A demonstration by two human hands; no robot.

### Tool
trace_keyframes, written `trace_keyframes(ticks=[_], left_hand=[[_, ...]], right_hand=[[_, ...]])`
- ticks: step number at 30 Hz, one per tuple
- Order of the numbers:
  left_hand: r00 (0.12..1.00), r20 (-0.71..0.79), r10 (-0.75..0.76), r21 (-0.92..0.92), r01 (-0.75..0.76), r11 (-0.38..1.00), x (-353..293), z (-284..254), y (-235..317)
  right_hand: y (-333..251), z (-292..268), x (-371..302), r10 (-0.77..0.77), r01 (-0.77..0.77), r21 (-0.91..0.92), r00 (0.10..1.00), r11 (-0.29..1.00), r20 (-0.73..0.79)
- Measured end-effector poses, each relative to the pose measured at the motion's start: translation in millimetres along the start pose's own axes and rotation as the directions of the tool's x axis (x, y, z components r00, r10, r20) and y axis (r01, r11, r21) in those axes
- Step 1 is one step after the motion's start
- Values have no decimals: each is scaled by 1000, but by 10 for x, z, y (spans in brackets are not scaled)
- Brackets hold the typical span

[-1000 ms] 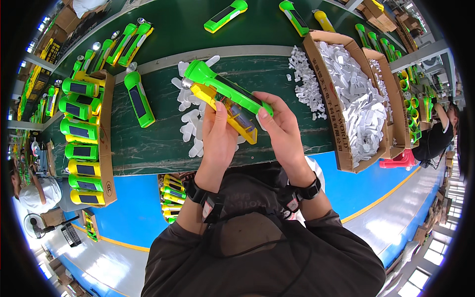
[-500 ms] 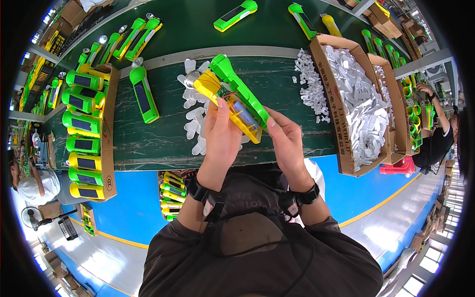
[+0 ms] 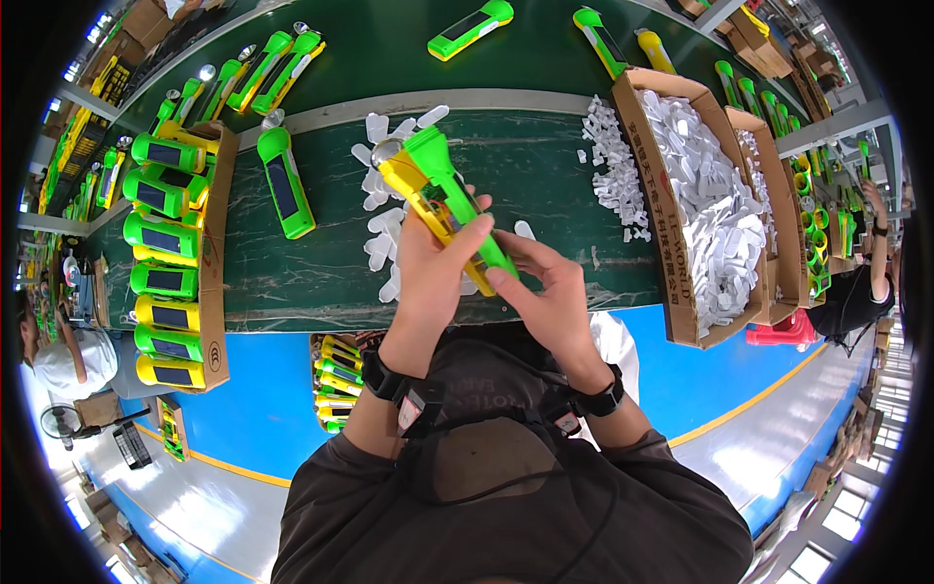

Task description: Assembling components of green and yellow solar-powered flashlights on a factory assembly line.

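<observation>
Above the dark green table, both hands hold a flashlight (image 3: 435,167) whose green and yellow casing halves lie close together, slightly apart along one side. My left hand (image 3: 435,263) wraps its middle, with the thumb across the green half. My right hand (image 3: 541,288) grips the lower end between thumb and fingers. A round silvery reflector (image 3: 387,151) pokes out at the upper end of the yellow half. Part of the inside shows between the halves; the rest is covered by my fingers. White plastic pieces (image 3: 383,238) lie behind and beside the flashlight.
A cardboard box (image 3: 216,263) of flashlights stands at the left, with a single flashlight (image 3: 286,183) beside it. At the right, small white parts (image 3: 613,175) lie by an open carton (image 3: 671,263) full of white pieces. More flashlights (image 3: 470,29) rest on the far surface.
The green half has come down against the yellow half, hiding most of the battery and wires. My left thumb has moved over onto the green half, and my right hand has shifted lower.
</observation>
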State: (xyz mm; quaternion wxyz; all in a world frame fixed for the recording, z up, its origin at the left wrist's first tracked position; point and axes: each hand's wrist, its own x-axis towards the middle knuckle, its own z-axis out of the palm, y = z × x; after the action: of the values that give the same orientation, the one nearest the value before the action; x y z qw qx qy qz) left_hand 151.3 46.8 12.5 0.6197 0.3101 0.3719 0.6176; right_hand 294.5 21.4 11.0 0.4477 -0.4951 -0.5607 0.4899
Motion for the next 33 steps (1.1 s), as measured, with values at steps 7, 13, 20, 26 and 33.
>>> trace_keyframes(ticks=[7,13,20,26,33], left_hand=[[997,-71,14,-146,-24,989,-20,-398,210],[991,-115,73,-185,-94,978,-51,-596,341],[992,-107,63,-204,-83,975,-69,-594,321],[997,-73,15,-274,-34,961,-69,-520,288],[1000,-19,4,-183,-7,983,-72,-411,233]], right_hand=[[67,-313,253,-108,70,-416,992,907,-70],[228,-118,191,-193,158,-800,980,579,54],[237,-172,303,-24,41,-757,999,652,33],[307,8,251,-279,426,-594,903,683,327],[211,-28,369,-245,353,-577,935,737,258]])
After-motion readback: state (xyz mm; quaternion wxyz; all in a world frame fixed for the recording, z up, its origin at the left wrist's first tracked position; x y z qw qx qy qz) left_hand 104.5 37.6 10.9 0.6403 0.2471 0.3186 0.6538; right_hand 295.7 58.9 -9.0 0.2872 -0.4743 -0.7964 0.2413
